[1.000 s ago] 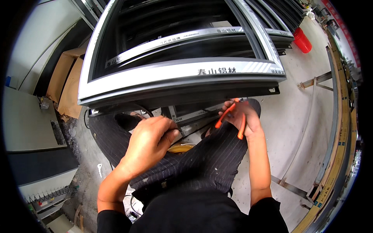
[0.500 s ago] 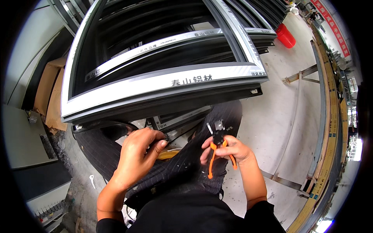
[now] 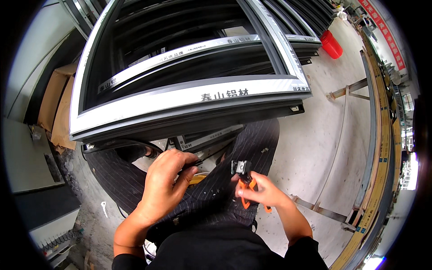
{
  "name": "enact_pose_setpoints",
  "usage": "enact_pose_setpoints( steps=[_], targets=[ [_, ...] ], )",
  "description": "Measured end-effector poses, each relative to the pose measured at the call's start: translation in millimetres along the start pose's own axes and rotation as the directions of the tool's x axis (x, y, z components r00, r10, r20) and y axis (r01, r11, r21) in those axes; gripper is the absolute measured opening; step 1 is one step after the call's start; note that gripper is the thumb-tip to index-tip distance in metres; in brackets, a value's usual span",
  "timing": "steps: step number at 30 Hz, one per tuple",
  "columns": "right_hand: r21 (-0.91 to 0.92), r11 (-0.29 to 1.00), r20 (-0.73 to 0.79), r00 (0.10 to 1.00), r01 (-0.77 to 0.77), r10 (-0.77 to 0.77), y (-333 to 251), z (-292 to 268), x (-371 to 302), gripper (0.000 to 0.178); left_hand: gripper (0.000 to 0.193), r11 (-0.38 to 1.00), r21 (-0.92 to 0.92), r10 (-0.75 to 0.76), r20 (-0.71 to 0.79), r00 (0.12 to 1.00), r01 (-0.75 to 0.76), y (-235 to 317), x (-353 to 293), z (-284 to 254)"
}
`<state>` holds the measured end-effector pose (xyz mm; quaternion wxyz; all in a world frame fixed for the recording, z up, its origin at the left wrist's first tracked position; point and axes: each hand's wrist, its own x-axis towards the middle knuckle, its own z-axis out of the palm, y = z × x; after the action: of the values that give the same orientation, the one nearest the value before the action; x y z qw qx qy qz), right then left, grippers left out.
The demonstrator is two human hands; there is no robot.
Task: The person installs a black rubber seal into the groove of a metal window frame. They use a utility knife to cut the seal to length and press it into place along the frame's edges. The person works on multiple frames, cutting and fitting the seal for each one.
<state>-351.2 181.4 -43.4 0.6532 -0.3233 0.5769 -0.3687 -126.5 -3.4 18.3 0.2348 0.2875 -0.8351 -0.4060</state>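
My right hand [image 3: 263, 191] is wrapped round the orange handles of a pair of cutters [image 3: 241, 168]. Their broad metal head points away from me, over my right thigh. Across from it, my left hand [image 3: 165, 182] pinches a thin black strip [image 3: 197, 162] between thumb and fingers. Most of the strip is hidden by the hand or blends into the dark background. The two hands are apart, and the cutters do not touch the strip. Just beyond both hands, a stack of dark window frames [image 3: 144, 100] with white protective film overhangs my knees.
A yellow coil [image 3: 196, 180] lies between my legs. Cardboard [image 3: 63, 112] leans at the left, above a dark-topped unit [image 3: 49, 204]. On the right are a red bucket [image 3: 331, 45], a metal floor bracket [image 3: 346, 90] and long stacked profiles [image 3: 382, 157].
The cutters have tipped and turned in my right hand, their head now lower and further left. My left hand has shifted slightly right, still pinching the strip.
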Motion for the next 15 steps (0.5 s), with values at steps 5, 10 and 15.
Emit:
enact_pose_setpoints(
  steps=[5,10,15],
  targets=[
    [-0.497,0.862,-0.551,0.731,0.099,-0.402,-32.3,-32.5,-19.9,0.038,0.019,1.0,-0.028,0.015,-0.005,1.0,-0.015,1.3,-0.1,7.6],
    [-0.801,0.589,-0.585,-0.075,-0.106,-0.808,-51.8,-114.1,3.5,0.016,0.015,0.998,-0.051,-0.04,0.021,0.999,0.041,9.5,-1.1,10.6],
    [-0.777,0.61,-0.629,0.219,-0.155,-0.746,-56.9,-126.4,-9.9,0.02,0.015,0.999,-0.038,0.005,-0.009,1.0,-0.006,11.5,-2.4,8.3]
  ],
)
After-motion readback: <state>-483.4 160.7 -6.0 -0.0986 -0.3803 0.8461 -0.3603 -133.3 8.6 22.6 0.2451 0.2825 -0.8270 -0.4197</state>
